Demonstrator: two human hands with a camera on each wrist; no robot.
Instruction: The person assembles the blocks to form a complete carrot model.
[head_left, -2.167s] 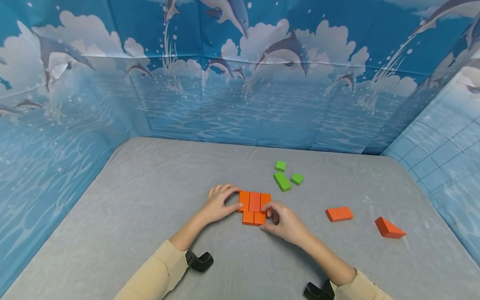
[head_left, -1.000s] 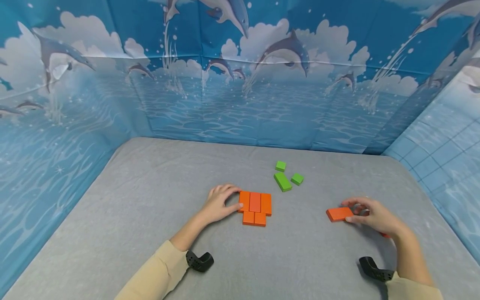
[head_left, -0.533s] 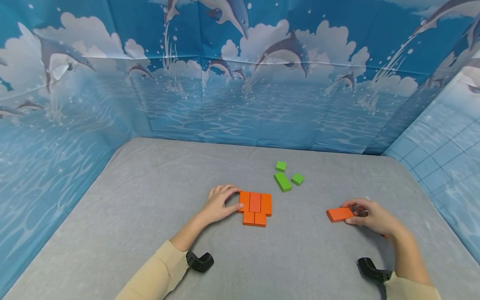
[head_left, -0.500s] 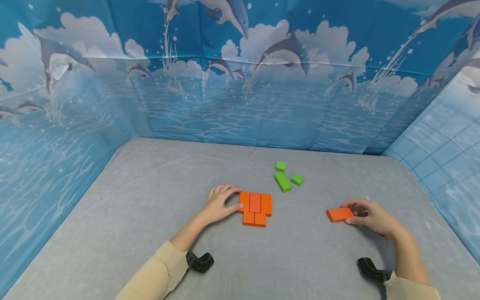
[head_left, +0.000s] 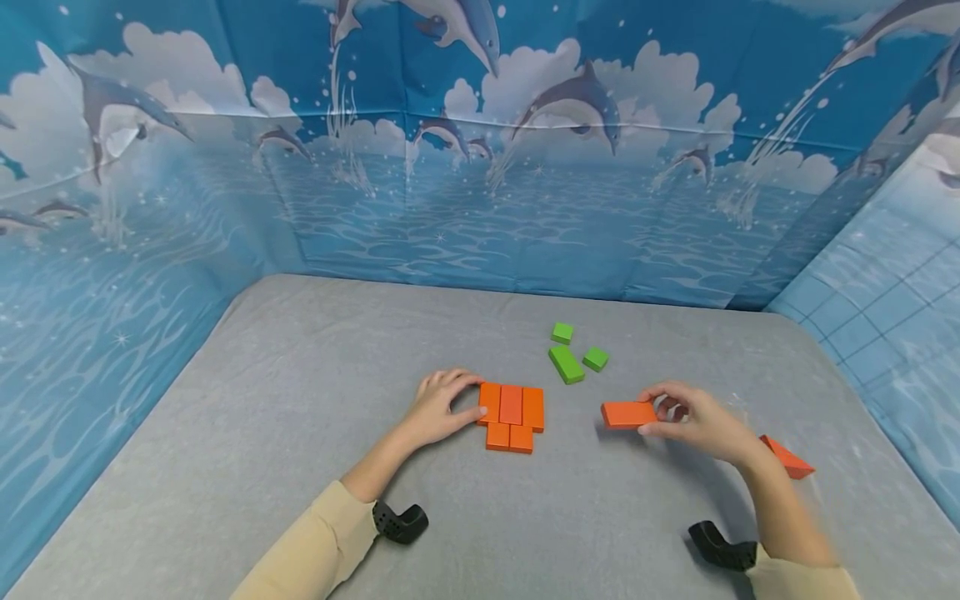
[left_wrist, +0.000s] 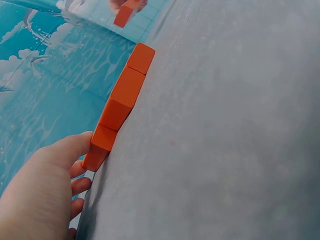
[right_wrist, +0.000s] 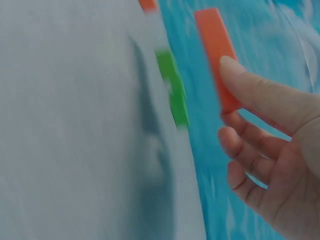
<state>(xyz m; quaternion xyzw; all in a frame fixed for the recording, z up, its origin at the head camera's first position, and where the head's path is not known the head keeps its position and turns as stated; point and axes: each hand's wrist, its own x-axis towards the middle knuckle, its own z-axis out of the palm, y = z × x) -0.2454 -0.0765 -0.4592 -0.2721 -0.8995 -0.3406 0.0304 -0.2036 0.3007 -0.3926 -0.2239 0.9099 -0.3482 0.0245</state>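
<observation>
In the head view, several orange blocks [head_left: 511,405] lie side by side on the grey cloth, three longer ones behind two smaller ones. My left hand [head_left: 438,408] holds the left end of this group, thumb and index finger at the leftmost block [head_left: 488,402]. The left wrist view shows the thumb against the end block [left_wrist: 101,142]. To the right, my right hand [head_left: 693,421] pinches a rectangular orange block [head_left: 628,415] by its right end, with a shadow beneath it. In the right wrist view, the thumb presses the broad face of the held block [right_wrist: 214,42].
Behind the group lie a long green block [head_left: 566,365] and two small ones, a back one [head_left: 562,332] and a right one [head_left: 596,359]. An orange wedge block [head_left: 787,458] lies at the far right, partly behind the right forearm. A dolphin-print curtain [head_left: 450,208] borders the cloth.
My right hand left the orange group, took hold of the rectangular block at the right and raised it, moving it leftward. My left hand stayed in place. The wedge shows again.
</observation>
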